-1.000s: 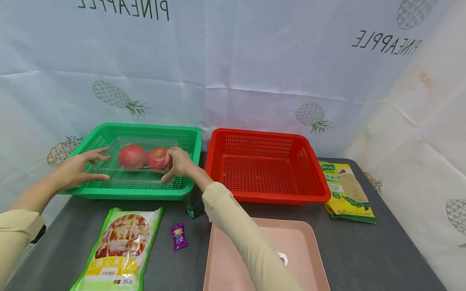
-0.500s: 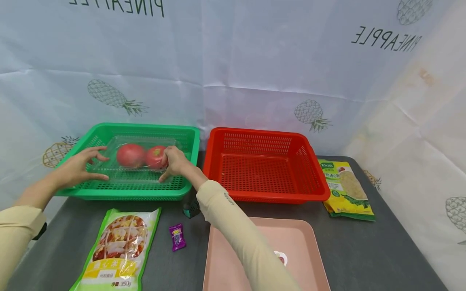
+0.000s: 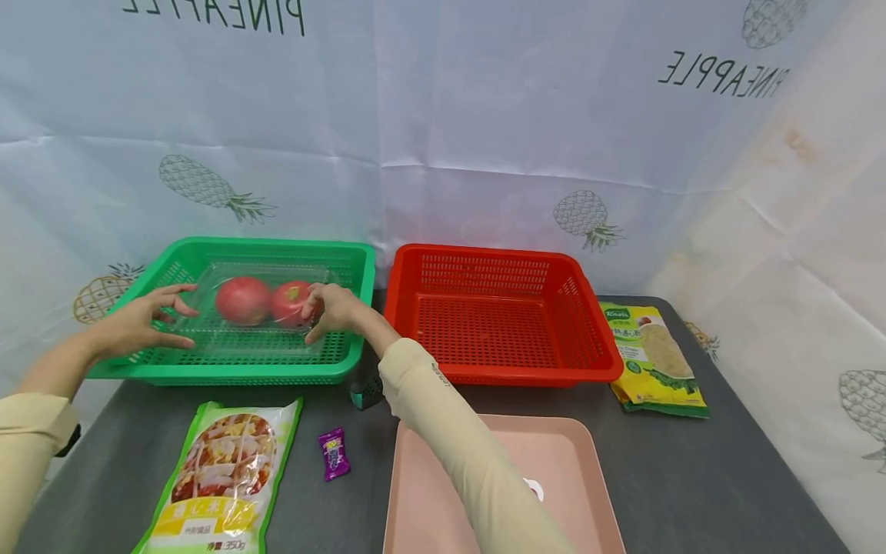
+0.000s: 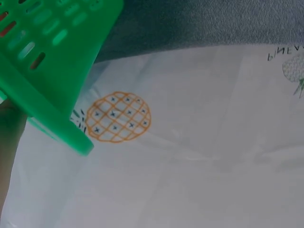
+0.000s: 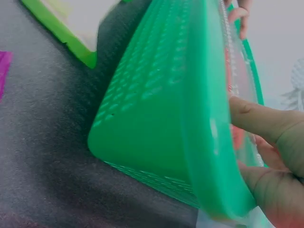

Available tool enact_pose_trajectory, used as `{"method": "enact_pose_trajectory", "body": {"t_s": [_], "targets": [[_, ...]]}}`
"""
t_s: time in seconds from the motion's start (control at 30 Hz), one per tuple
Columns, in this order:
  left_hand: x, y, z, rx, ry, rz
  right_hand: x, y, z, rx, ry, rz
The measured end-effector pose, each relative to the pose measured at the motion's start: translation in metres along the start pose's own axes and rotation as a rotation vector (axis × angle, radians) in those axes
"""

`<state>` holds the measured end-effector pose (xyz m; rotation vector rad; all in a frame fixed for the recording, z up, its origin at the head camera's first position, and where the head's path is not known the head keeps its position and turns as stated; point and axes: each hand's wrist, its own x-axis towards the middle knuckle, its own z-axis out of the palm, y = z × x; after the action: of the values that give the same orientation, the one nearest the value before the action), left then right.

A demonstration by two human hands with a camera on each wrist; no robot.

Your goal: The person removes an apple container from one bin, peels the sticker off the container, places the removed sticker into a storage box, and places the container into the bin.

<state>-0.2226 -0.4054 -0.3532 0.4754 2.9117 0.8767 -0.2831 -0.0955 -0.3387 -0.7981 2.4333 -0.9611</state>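
Inside the green basket (image 3: 166, 373) at the left lies a clear plastic box (image 3: 235, 332) with two round red fruits (image 3: 244, 300) in it. My left hand (image 3: 138, 322) grips the box's left end, thumb in front and fingers behind, spread wide. At the other end my right hand (image 3: 335, 309) grips the box, its fingers bent over beside the right fruit. The right wrist view has my right thumb and fingers (image 5: 266, 123) reaching inside the basket rim. From the left wrist, only the basket corner (image 4: 52, 90) and a bit of hand show.
A red basket (image 3: 484, 369) stands right of the green one. Nearer lie a green-edged food pouch (image 3: 221, 462), a small purple packet (image 3: 334, 454) and a pink tray (image 3: 554, 438), partly under my right sleeve. A yellow Knorr bag (image 3: 654, 358) lies at the right.
The whole head view has shifted slightly to the left. Both hands keep their places at the ends of the clear box, which stays in the green basket.
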Motion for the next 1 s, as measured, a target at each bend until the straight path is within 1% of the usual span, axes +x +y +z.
{"method": "enact_pose_trajectory", "body": {"t_s": [0.07, 0.13, 0.2, 0.23, 0.3, 0.37, 0.47, 0.6, 0.67, 0.77, 0.9, 1.0], "targets": [[-0.001, -0.001, -0.001, 0.014, -0.002, -0.002, 0.001, 0.0, -0.002, -0.037, -0.002, 0.005], [-0.001, -0.002, -0.002, 0.029, -0.01, 0.016, 0.003, -0.001, -0.003, -0.076, 0.001, 0.008], [-0.002, -0.002, -0.002, 0.051, -0.005, 0.016, 0.005, -0.002, -0.003, -0.118, 0.004, 0.014], [-0.002, -0.002, -0.003, 0.052, -0.01, 0.021, 0.006, -0.003, -0.003, -0.128, 0.008, 0.02], [-0.003, -0.002, -0.003, 0.055, -0.013, 0.013, 0.007, -0.003, -0.003, -0.128, 0.012, 0.038], [-0.003, -0.002, -0.003, 0.065, -0.01, -0.002, 0.007, -0.004, -0.003, -0.111, 0.021, 0.055], [-0.003, 0.0, -0.002, 0.064, -0.02, 0.002, 0.005, -0.005, -0.003, -0.066, 0.029, 0.079], [-0.004, 0.002, 0.0, 0.04, -0.03, 0.012, 0.002, -0.005, -0.002, 0.012, 0.024, 0.114], [-0.004, 0.003, 0.001, 0.051, -0.024, 0.0, 0.001, -0.006, -0.002, 0.032, 0.027, 0.122], [-0.004, 0.005, 0.001, 0.07, -0.029, -0.013, 0.001, -0.005, -0.002, -0.007, 0.037, 0.099], [-0.002, 0.008, -0.003, 0.078, -0.045, -0.024, 0.001, -0.006, -0.002, -0.097, 0.056, 0.071], [-0.001, 0.009, -0.005, 0.091, -0.043, -0.031, -0.001, -0.01, -0.002, -0.142, 0.064, 0.071]]}}
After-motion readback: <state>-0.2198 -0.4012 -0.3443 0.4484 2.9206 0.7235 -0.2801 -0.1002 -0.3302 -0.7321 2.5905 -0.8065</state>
